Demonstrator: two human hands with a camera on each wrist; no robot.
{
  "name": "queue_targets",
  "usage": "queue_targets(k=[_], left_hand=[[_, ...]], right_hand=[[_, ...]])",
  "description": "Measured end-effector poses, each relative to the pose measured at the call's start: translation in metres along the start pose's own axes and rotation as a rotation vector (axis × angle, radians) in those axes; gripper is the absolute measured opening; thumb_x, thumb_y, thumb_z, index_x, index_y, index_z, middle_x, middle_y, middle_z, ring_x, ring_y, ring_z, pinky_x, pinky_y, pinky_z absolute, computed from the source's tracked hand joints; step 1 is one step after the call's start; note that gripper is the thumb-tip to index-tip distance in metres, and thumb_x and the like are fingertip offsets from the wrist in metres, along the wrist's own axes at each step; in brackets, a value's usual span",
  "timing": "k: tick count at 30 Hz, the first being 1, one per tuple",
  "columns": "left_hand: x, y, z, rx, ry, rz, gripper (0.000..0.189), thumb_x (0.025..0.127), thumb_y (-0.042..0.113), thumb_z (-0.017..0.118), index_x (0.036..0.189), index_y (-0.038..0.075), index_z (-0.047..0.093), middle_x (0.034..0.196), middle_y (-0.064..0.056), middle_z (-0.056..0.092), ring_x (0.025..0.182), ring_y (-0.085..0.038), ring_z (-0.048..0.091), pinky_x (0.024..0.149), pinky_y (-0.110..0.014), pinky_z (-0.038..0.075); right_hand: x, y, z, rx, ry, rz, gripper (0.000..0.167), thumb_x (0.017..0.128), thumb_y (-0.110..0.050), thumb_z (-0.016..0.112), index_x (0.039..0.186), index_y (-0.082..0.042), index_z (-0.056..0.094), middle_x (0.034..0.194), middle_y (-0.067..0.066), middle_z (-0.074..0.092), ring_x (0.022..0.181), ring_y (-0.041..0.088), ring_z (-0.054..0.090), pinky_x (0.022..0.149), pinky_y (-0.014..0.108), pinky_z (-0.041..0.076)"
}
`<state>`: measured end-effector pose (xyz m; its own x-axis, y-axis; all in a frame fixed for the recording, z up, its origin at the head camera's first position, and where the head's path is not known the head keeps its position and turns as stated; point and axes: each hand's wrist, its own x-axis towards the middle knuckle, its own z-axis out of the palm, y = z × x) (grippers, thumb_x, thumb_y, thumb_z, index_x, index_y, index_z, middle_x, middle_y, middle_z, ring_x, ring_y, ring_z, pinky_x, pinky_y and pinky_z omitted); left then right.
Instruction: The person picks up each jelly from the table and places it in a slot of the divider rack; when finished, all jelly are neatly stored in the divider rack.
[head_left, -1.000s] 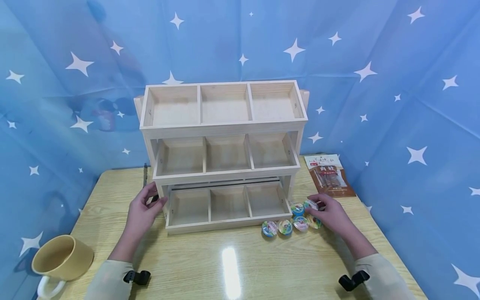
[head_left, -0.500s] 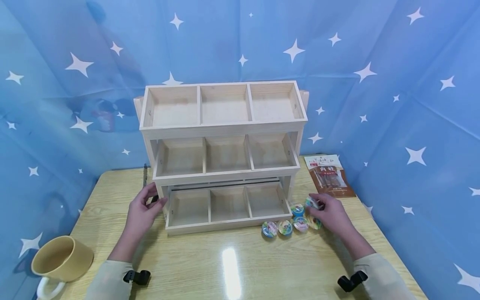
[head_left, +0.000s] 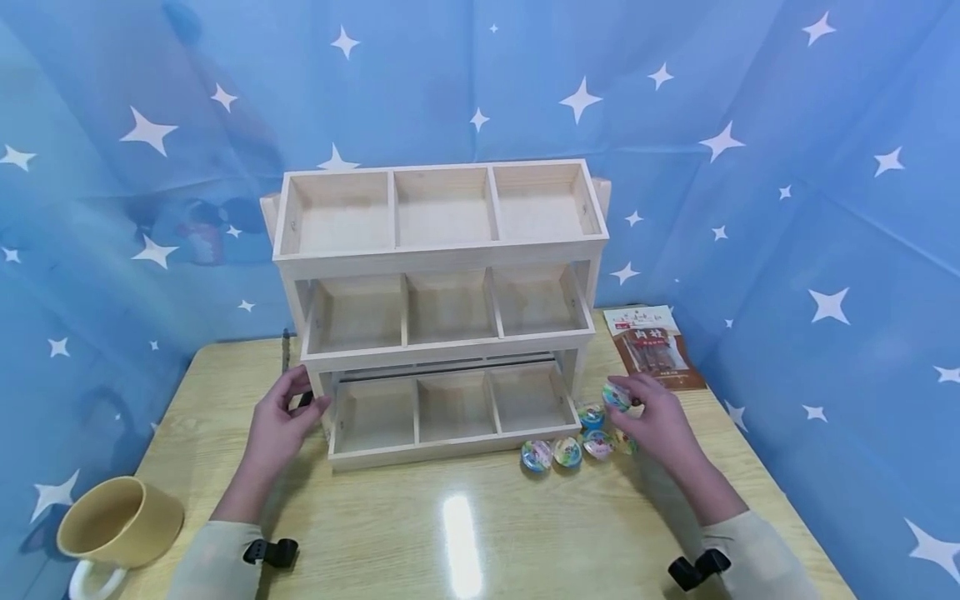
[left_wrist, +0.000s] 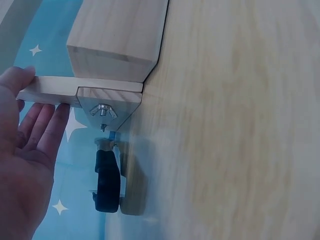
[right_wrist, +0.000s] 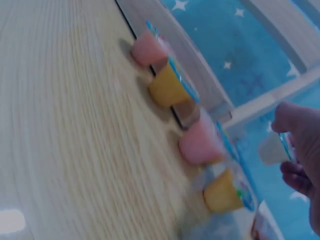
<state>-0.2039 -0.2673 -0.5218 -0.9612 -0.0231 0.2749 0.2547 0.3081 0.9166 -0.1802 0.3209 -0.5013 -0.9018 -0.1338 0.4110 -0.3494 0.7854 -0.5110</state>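
A pale wooden three-tier rack (head_left: 442, 267) stands at the back of the table, each tier split into three bare compartments. My left hand (head_left: 279, 421) grips its side post at the lower left; in the left wrist view the thumb and fingers lie on either side of the post (left_wrist: 55, 90). My right hand (head_left: 663, 421) pinches a small jelly cup (head_left: 616, 396) with a printed lid. In the right wrist view this whitish cup (right_wrist: 271, 151) is raised off the table. Several other jelly cups, such as a pink one (right_wrist: 200, 142) and a yellow one (right_wrist: 222, 194), stand by the rack's lower right corner.
A brown and white snack packet (head_left: 654, 350) lies at the back right. The yellow mug (head_left: 123, 521) with a white handle stands at the front left. Behind the rack's left side is a black-handled object (left_wrist: 107, 180). A blue star-patterned cloth (head_left: 450, 75) surrounds the table.
My right hand has lifted a jelly cup from the group and moved it slightly up and left. The left hand keeps its grip on the post. The head view has shifted slightly.
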Motion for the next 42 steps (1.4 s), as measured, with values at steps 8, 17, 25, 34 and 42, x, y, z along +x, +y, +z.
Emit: queue_targets(k=[8, 17, 25, 34, 42], left_hand=[[-0.002, -0.003, -0.003, 0.012, -0.021, 0.008, 0.063, 0.103, 0.003, 0.078, 0.161, 0.005, 0.052, 0.142, -0.022, 0.064, 0.122, 0.001, 0.06, 0.089, -0.016, 0.059], [-0.003, 0.002, -0.002, 0.016, -0.032, -0.005, 0.063, 0.103, 0.002, 0.078, 0.16, 0.007, 0.053, 0.141, -0.021, 0.064, 0.121, -0.005, 0.059, 0.088, -0.017, 0.06], [-0.002, -0.002, 0.0, 0.036, -0.03, -0.002, 0.065, 0.102, 0.0, 0.078, 0.161, 0.006, 0.053, 0.141, -0.02, 0.064, 0.12, -0.005, 0.059, 0.089, -0.017, 0.059], [-0.001, -0.002, -0.003, 0.042, -0.027, -0.001, 0.066, 0.102, -0.001, 0.078, 0.162, 0.007, 0.052, 0.142, -0.021, 0.063, 0.121, -0.007, 0.058, 0.088, -0.017, 0.06], [0.007, -0.005, -0.002, 0.03, -0.023, 0.014, 0.065, 0.102, 0.0, 0.077, 0.162, 0.007, 0.052, 0.141, -0.02, 0.063, 0.122, -0.011, 0.059, 0.089, -0.019, 0.06]], right_hand=[[-0.001, -0.028, 0.013, 0.068, -0.027, -0.044, 0.044, 0.09, -0.001, 0.084, 0.133, -0.003, 0.076, 0.114, 0.008, 0.068, 0.082, 0.026, 0.059, 0.055, 0.028, 0.045], [0.01, -0.058, 0.025, 0.096, -0.085, -0.104, 0.048, 0.089, -0.002, 0.085, 0.135, -0.005, 0.076, 0.122, 0.008, 0.068, 0.102, 0.023, 0.066, 0.08, 0.049, 0.062], [0.021, -0.087, 0.043, 0.158, -0.167, -0.124, 0.049, 0.086, -0.001, 0.087, 0.133, -0.001, 0.074, 0.119, 0.007, 0.071, 0.102, 0.023, 0.068, 0.088, 0.05, 0.062], [0.037, -0.114, 0.063, 0.169, -0.274, -0.168, 0.051, 0.092, -0.012, 0.088, 0.14, -0.004, 0.073, 0.129, 0.006, 0.07, 0.11, 0.024, 0.069, 0.092, 0.048, 0.062], [0.06, -0.138, 0.087, 0.183, -0.34, -0.313, 0.052, 0.092, -0.014, 0.086, 0.14, -0.003, 0.072, 0.13, 0.008, 0.072, 0.111, 0.026, 0.07, 0.093, 0.045, 0.062]])
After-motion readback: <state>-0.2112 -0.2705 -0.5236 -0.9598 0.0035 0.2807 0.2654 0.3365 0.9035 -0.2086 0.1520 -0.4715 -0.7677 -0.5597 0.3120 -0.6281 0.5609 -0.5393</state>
